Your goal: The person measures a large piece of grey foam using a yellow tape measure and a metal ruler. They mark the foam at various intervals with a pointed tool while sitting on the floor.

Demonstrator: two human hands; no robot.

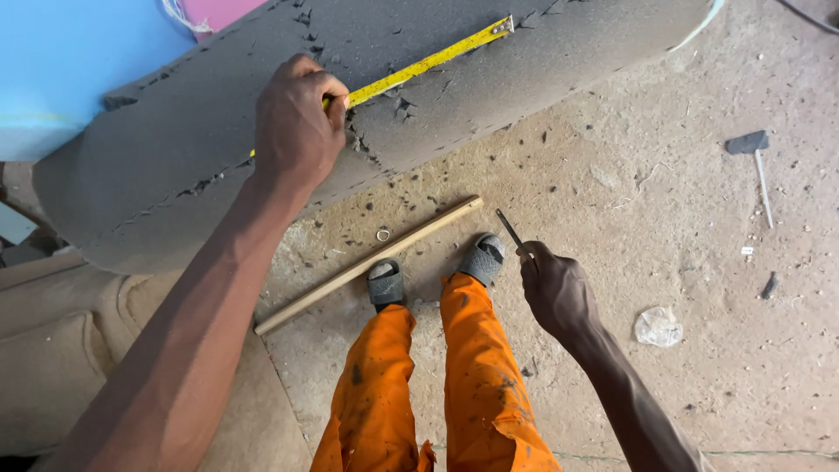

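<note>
Left forearm: nearest the camera, it runs from 7 o'clock up toward the middle of the view.
Left hand (295, 122): at 11 o'clock, your fingers are curled and pressed together, pinching the tape measure (426, 63) down against the foam.
Tape measure: a yellow blade, stretched from your left hand toward 1 o'clock, its metal hook end lying on the foam near the top edge.
Foam sheet (175, 149): a thick grey slab with a pitted, torn surface, spanning the top from 9 o'clock to 1 o'clock, its rounded edge hanging over the floor.
Right hand (555, 288): at 4 o'clock from centre, your fingers are closed, pinching a thin dark pencil (510, 229) that points up toward 11 o'clock, well apart from the foam.
Legs (437, 385): orange trousers at 6 o'clock, grey sandals just beside the stick.
Stick (367, 264): a pale wooden length lying slantwise on the floor, between your feet and the foam.
Hammer (757, 166): on the dusty floor at 2 o'clock, well apart from both hands.
Plastic scrap (657, 326): crumpled, near your right wrist at 4 o'clock.
</note>
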